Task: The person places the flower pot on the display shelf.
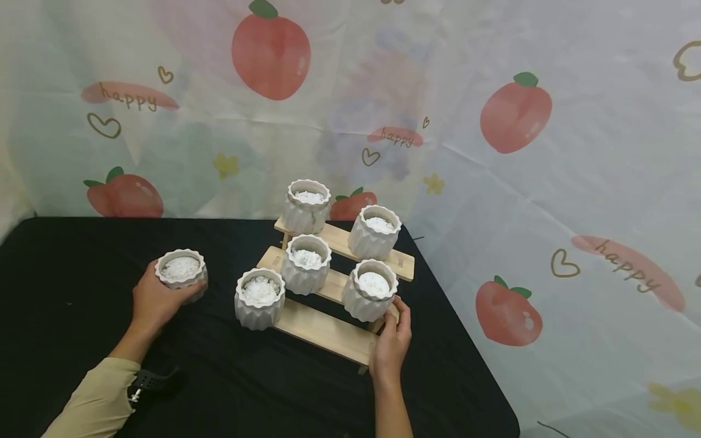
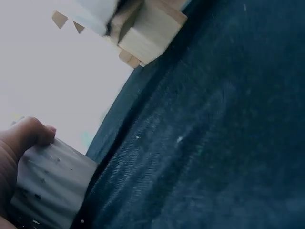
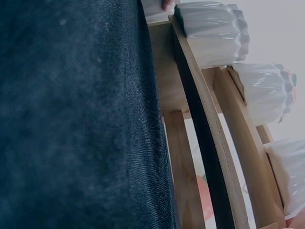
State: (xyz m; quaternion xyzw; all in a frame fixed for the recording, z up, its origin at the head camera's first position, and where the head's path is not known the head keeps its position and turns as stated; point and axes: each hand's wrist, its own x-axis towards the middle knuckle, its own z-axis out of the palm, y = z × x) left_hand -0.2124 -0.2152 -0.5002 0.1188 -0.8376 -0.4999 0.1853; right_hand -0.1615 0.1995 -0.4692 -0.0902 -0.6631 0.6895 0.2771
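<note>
My left hand (image 1: 156,298) grips a white fluted pot (image 1: 196,294) filled with white grainy material, off the stand's left side. The left wrist view shows the thumb (image 2: 33,133) over this pot's wall. A tiered wooden stand (image 1: 328,331) carries several similar pots. My right hand (image 1: 391,344) holds the stand's right end, its fingers close beside the right-hand middle-tier pot (image 1: 368,301). Another middle-tier pot (image 1: 303,277) sits to its left. At the left end of the lowest tier is a pot (image 1: 259,310). Two more, left pot (image 1: 305,213) and right pot (image 1: 374,237), occupy the top tier.
Black cloth (image 1: 219,377) covers the table. Behind it and to the right hangs a pale backdrop (image 1: 465,213) printed with peaches, hearts and "happy". The stand's back tier stands near the table's far edge. A dark strap (image 1: 153,380) circles the left wrist.
</note>
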